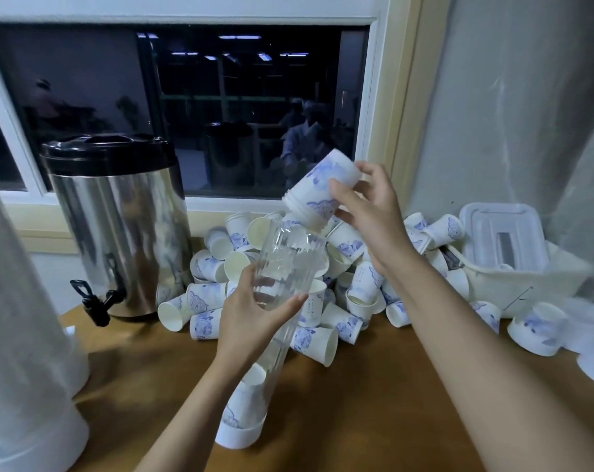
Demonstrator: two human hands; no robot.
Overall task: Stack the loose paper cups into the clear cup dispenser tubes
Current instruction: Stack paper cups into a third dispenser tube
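Observation:
My left hand [254, 315] grips a clear ribbed dispenser tube [285, 267] around its middle. The tube leans away from me, its open mouth toward the cup pile and its white base [237, 434] on the table. A few nested cups sit at its bottom end [247, 400]. My right hand [363, 212] holds a short stack of white paper cups with blue print [317, 185], mouths down, just above the tube's mouth. A heap of loose cups [353, 281] lies behind on the wooden table [374, 403].
A steel drinks urn [118, 226] with a black tap stands at the left. A white basket holding a plastic lidded box [503, 243] sits at the right. White tubes [26, 369] stand at the near left edge. A dark window is behind.

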